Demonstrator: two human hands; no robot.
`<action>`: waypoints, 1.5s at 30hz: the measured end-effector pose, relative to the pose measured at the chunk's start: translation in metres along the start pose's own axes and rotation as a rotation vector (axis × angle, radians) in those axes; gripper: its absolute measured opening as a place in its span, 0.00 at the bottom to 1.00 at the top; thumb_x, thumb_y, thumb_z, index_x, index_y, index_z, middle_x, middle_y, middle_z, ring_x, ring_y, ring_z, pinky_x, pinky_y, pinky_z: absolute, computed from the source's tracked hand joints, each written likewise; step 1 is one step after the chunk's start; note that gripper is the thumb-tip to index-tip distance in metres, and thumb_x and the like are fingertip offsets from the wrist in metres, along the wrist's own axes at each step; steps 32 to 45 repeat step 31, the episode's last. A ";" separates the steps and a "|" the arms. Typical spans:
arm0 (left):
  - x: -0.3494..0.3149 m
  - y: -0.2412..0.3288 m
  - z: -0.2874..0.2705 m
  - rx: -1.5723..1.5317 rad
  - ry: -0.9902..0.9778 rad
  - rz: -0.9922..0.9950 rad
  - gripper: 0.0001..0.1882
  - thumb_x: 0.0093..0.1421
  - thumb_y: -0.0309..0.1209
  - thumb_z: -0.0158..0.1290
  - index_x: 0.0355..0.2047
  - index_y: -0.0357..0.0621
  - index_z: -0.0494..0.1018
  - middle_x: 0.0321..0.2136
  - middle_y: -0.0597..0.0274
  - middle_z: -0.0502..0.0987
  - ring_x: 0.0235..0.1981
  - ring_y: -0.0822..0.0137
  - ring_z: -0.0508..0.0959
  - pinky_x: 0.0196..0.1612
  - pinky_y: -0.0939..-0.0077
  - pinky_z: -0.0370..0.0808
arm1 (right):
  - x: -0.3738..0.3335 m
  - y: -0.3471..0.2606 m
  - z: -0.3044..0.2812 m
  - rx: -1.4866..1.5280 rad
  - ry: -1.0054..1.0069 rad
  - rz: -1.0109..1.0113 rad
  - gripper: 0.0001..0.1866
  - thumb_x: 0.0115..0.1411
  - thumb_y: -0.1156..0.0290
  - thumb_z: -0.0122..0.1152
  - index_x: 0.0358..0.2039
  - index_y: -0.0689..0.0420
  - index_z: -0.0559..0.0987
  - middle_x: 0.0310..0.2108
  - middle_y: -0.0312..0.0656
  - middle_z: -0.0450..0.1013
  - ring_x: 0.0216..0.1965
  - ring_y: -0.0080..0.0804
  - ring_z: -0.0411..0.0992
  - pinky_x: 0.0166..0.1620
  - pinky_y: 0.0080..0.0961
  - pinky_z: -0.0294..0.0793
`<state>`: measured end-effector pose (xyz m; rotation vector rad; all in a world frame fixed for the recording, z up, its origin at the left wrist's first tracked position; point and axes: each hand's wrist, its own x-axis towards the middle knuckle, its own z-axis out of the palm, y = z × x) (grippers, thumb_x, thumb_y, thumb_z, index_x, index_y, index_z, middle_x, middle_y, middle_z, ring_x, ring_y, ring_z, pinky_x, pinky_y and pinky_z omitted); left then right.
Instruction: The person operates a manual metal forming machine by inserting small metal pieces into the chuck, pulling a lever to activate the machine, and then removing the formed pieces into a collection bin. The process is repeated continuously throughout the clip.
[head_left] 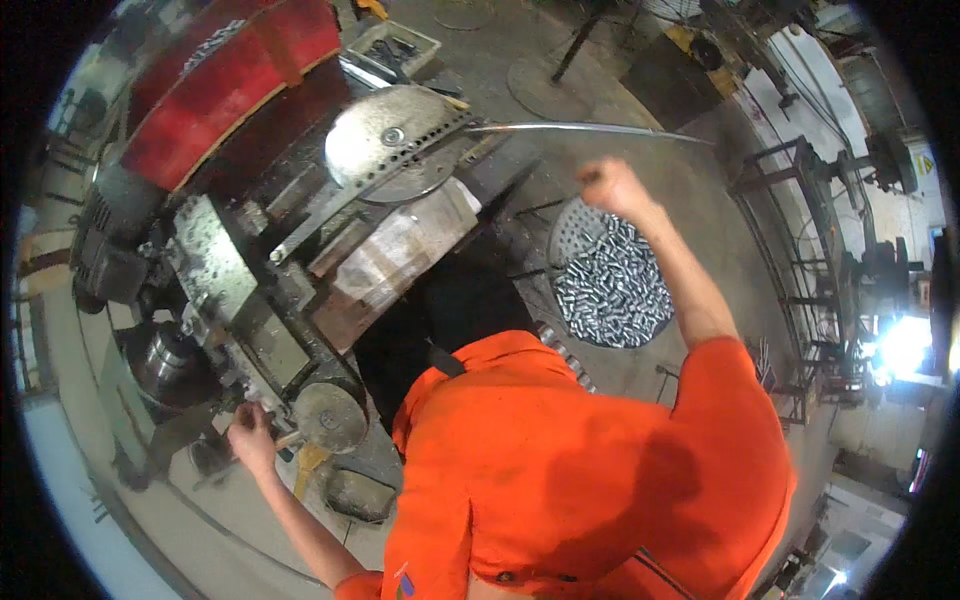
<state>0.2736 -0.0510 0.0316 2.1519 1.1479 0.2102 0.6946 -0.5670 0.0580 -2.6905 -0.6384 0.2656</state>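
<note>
1. The machine (pixel 290 270) is the landmark: a heavy, grimy metal-working machine with a red curved guard (pixel 225 85) at its far end, a round grey metal disc (pixel 395 140) on top and a dark belt looping round a pulley (pixel 328 418) at its near end.
2. A long thin metal rod (pixel 590 128), bright and slightly bowed, runs from the disc out to the right of the machine, above the concrete floor (pixel 680 200).
3. The right hand (pixel 612 186) is raised to the right of the machine, just below the rod; its grip is curled together into a fist, and whether it clasps anything I cannot tell.
4. The left hand (pixel 250 438) is at the machine's near end, just left of the pulley; its fingers are bent against the machine's parts there, but what the grip is clamped on is too blurred to tell.
5. A round perforated basket (pixel 572 228) stands on the floor to the right of the machine, below the right hand. It is heaped with short shiny metal cylinders (pixel 612 290).
6. A shallow tray (pixel 395 45) beyond the machine holds dark small parts.
</note>
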 end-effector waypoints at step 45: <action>-0.072 0.149 -0.038 -0.217 0.035 0.115 0.13 0.58 0.30 0.53 0.40 0.34 0.73 0.31 0.59 0.77 0.32 0.73 0.76 0.37 0.79 0.71 | -0.038 -0.210 0.035 0.628 0.028 -0.793 0.25 0.32 0.76 0.54 0.38 0.59 0.78 0.47 0.48 0.67 0.48 0.42 0.68 0.52 0.27 0.65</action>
